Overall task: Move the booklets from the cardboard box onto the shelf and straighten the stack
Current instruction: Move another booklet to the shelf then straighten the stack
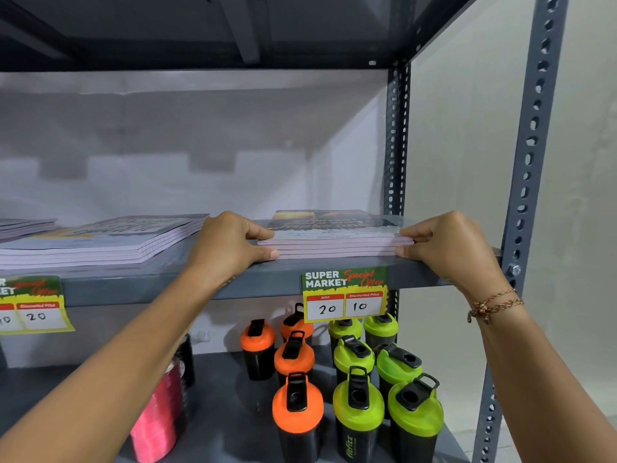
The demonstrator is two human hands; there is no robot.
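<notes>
Pale-paged, dark-covered stack of booklets (335,237) lies flat on the grey metal shelf (273,279), its long axis spanning between the hands: left hand (230,245) and right hand (447,243) pinch opposite ends, equally near; the squaring push runs inward.

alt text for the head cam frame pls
Two bare hands, left hand and right hand, press the ends of a small stack of booklets on a grey metal shelf. A second stack lies to its left; shaker bottles stand on the shelf below, under a price tag.
</notes>
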